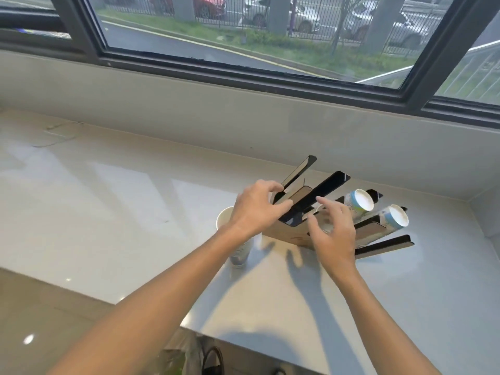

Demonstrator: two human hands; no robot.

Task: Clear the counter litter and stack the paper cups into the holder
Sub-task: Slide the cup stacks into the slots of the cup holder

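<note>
A black and tan cup holder [319,197] with slanted dividers stands on the white counter [135,212] near the window wall. Two stacks of paper cups [359,200] [395,216] lie in its right slots, white rims facing me. My left hand [257,209] grips the holder's left divider with thumb and fingers. My right hand [334,234] hovers over the holder's middle, fingers spread, with a pale cup partly hidden beneath it. A stack of white paper cups [238,247] stands upright on the counter, just under my left wrist.
The window sill wall [243,112] runs behind the holder. A thin string-like scrap [58,135] lies at the counter's far left. A plastic bag [178,358] and a dark cable sit below the counter's front edge. The tan floor shows at lower left.
</note>
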